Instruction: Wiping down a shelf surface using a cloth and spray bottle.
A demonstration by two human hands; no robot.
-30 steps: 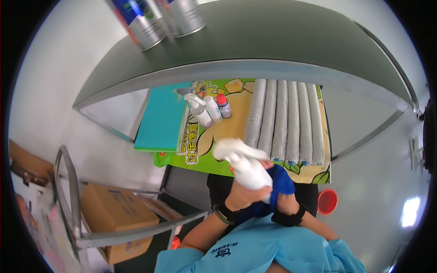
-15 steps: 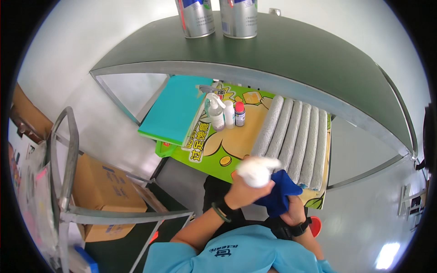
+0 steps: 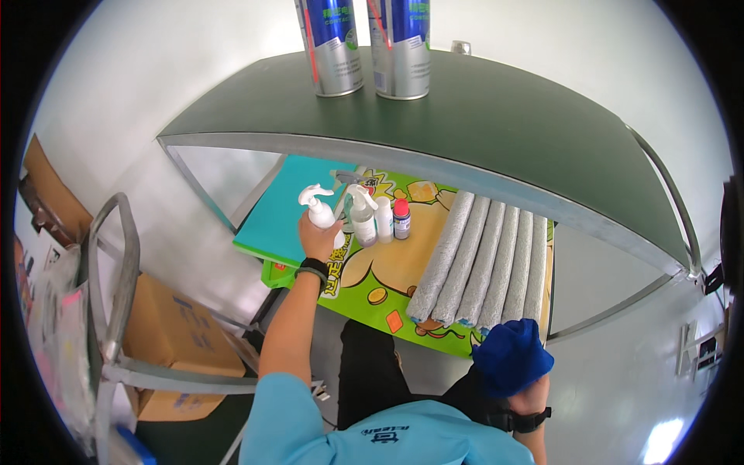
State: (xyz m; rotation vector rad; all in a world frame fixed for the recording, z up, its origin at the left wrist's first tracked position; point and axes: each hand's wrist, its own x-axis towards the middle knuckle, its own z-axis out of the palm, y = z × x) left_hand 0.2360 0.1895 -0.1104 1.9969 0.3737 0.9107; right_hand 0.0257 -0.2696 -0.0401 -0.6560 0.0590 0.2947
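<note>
Status at this moment, compared against the two earlier head-camera frames.

Change observed: a second ago I saw both hands together near my chest, the white spray bottle [image 3: 319, 211] held against the blue cloth [image 3: 511, 356]. The hands have since separated. My left hand [image 3: 318, 236] has extended to the far left of the lower shelf and is wrapped around the body of the white spray bottle, fingers closed on it. The bottle stands upright, its base at or very near the shelf surface; I cannot tell whether it is fully set down. It sits just to the left of a second spray bottle [image 3: 360, 217], a small white bottle [image 3: 384, 219] and a red-capped bottle [image 3: 401, 218], all in a row on the green printed mat [image 3: 372, 271].

My right hand [image 3: 527, 403] has stayed near my body at lower right, gripping the bunched blue cloth; the fingers are mostly hidden beneath it.

Judgement: the bottle appears to be at its place in the row, so the wiping of this bottle looks finished and the hold on it is probably about to end.

Surroundings: grey rolled pads [image 3: 484, 267] lie on the right of the mat; a teal board [image 3: 283, 213] lies to the far left; two spray cans [image 3: 364, 46] stand on the upper green shelf [image 3: 504, 116].
</note>
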